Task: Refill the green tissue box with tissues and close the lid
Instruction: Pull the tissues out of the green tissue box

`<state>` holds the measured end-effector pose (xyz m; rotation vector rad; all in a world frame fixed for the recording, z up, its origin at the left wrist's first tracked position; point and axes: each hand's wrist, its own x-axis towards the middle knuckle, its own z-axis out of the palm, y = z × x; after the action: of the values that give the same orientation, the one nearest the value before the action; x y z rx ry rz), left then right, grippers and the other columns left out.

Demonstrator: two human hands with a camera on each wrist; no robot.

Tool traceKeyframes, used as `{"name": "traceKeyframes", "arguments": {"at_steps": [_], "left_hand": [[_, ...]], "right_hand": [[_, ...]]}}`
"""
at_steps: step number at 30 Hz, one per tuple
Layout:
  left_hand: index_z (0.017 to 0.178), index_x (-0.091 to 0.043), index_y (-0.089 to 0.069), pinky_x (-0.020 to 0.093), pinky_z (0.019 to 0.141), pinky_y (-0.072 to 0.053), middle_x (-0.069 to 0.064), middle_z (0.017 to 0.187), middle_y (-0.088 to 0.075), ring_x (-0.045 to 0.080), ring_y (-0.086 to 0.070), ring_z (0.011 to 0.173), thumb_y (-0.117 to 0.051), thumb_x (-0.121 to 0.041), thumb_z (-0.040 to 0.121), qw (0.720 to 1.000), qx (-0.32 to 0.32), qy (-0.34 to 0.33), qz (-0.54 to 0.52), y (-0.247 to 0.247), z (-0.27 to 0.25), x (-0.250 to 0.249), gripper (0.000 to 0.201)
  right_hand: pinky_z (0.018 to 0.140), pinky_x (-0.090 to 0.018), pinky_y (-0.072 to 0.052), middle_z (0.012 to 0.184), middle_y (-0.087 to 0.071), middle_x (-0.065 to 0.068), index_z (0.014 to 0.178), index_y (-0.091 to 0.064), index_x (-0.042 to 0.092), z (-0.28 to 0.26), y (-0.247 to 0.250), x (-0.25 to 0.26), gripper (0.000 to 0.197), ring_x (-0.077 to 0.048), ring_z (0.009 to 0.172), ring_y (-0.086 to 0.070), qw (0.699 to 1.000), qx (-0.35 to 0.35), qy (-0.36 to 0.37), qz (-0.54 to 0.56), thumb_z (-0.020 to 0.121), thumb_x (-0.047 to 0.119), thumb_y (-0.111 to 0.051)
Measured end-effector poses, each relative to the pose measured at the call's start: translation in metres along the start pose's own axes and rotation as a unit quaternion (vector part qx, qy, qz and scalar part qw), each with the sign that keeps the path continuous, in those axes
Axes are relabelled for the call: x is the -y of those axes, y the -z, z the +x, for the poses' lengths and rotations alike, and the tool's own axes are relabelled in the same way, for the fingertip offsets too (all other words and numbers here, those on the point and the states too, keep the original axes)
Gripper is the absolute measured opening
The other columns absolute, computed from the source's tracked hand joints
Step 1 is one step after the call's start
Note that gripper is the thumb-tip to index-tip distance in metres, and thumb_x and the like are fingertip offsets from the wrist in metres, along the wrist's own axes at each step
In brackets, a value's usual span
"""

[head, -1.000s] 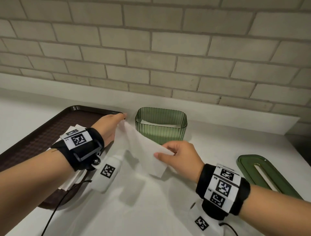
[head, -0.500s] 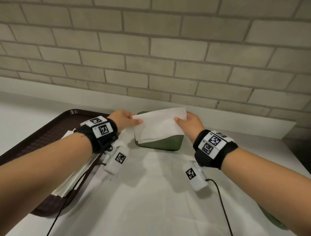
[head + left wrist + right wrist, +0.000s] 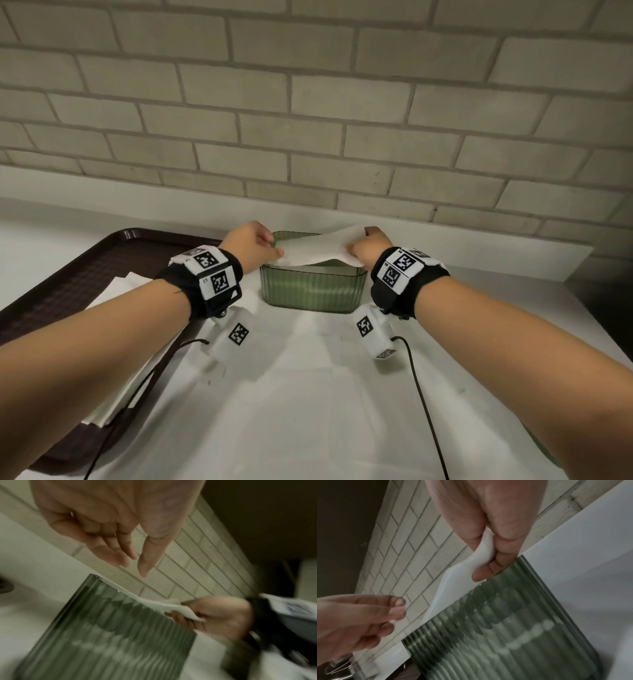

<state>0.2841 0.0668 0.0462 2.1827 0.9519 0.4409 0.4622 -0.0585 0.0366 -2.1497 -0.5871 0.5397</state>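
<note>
Pinching the tissue (image 3: 317, 251) right hand (image 3: 368, 246) only, left hand (image 3: 109, 534) released: it could drape outside the green tissue box (image 3: 310, 291).

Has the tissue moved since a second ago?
Yes. The tissue has gone from the near side of the green tissue box to lying over its open top, with the right hand pinching one end.

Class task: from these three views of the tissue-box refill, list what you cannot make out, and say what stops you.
- How full the green box is: head view, the held tissue covers its opening.
- The lid: head view, only a green sliver shows past the right forearm.
- Ribbed wall detail: both wrist views, motion blur.
- Sheets left on the tray: left forearm overlaps them.
</note>
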Motion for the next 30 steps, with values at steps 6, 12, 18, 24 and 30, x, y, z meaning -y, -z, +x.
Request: {"name": "traceKeyframes", "arguments": {"at_steps": [6, 12, 18, 24, 30], "left_hand": [[0.095, -0.025, -0.063, 0.019, 0.078, -0.044, -0.009, 0.093, -0.060, 0.009, -0.057, 0.087, -0.075, -0.047, 0.071, 0.938, 0.263, -0.001, 0.224, -0.009, -0.052, 0.021, 0.034], [0.113, -0.028, -0.054, 0.023, 0.094, -0.044, -0.013, 0.110, -0.053, 0.008, -0.053, 0.102, -0.079, -0.057, 0.059, 0.925, 0.284, 0.035, 0.252, -0.023, -0.072, 0.055, 0.065], [0.119, -0.025, -0.049, 0.030, 0.097, -0.045, -0.009, 0.115, -0.051, 0.011, -0.053, 0.105, -0.080, -0.056, 0.058, 0.922, 0.276, 0.030, 0.270, -0.028, -0.078, 0.056, 0.075], [0.113, -0.024, -0.050, 0.027, 0.092, -0.045, -0.010, 0.104, -0.050, 0.011, -0.052, 0.099, -0.081, -0.050, 0.060, 0.922, 0.276, 0.023, 0.271, -0.031, -0.076, 0.055, 0.067], [0.106, -0.025, -0.054, 0.022, 0.082, -0.041, -0.010, 0.098, -0.050, 0.010, -0.050, 0.091, -0.080, -0.046, 0.065, 0.935, 0.260, 0.013, 0.240, -0.031, -0.075, 0.059, 0.053]], "right_hand": [[0.103, -0.039, -0.042, 0.138, -0.046, -0.019, 0.139, -0.037, 0.003, 0.004, -0.002, 0.002, 0.052, -0.033, 0.126, -0.047, 0.999, 0.028, 0.009, -0.031, 0.090, 0.006, -0.054], [0.093, -0.032, -0.044, 0.133, -0.049, -0.016, 0.144, -0.022, 0.007, 0.001, -0.012, 0.007, 0.067, -0.031, 0.119, -0.051, 0.979, 0.032, 0.033, -0.199, 0.089, 0.013, -0.059], [0.090, -0.029, -0.043, 0.136, -0.037, -0.018, 0.141, -0.031, 0.009, -0.004, -0.009, 0.008, 0.060, -0.031, 0.117, -0.050, 0.950, -0.002, 0.142, -0.277, 0.087, 0.005, -0.059], [0.071, -0.010, -0.035, 0.119, -0.047, -0.012, 0.107, -0.063, 0.009, -0.018, -0.001, 0.000, 0.021, -0.024, 0.094, -0.055, 0.946, -0.053, 0.251, -0.199, 0.087, 0.006, -0.058], [0.065, -0.011, -0.041, 0.079, -0.062, 0.006, 0.085, -0.069, 0.017, -0.067, -0.005, -0.013, 0.016, -0.007, 0.069, -0.055, 0.918, 0.087, 0.346, -0.171, 0.084, 0.004, -0.059]]}}
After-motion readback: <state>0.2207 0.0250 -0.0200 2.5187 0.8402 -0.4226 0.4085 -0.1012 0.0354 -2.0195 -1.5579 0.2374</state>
